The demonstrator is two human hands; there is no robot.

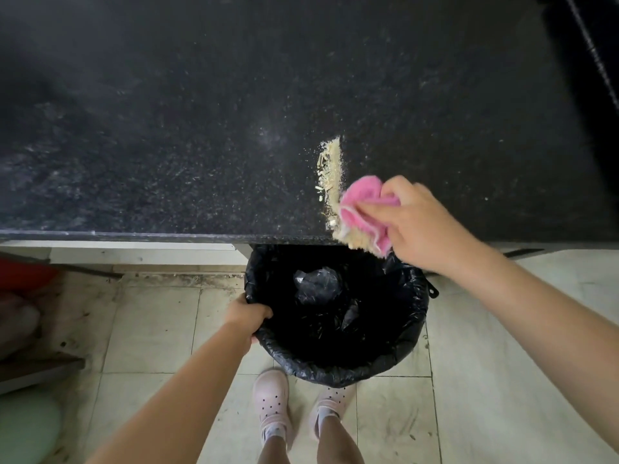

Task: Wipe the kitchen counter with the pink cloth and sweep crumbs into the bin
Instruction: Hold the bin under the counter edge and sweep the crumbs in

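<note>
**Crumbs go over the edge into the held bin**

The right hand (422, 226) holds the pink cloth (363, 209) bunched in a closed grip, fingers curled over the top of it, at the front edge of the dark table (167, 128). The cloth is bunched probably because a thick pad pushes loose bits better than a flat sheet. A pale line of crumbs (330, 175) runs from the cloth toward 12 o'clock, and some crumbs already hang at the cloth's lower edge, just past the table lip.

The bin (338, 366), lined with a black bag, stands on the tiled floor (502, 363) directly under this spot, at 6 o'clock from the cloth. The left hand (249, 316) grips its rim at the 9 o'clock side, fingers hooked inside, seemingly to keep the opening under the falling crumbs. Fine specks remain across the table, so I judge the wiping is not finished.
</note>
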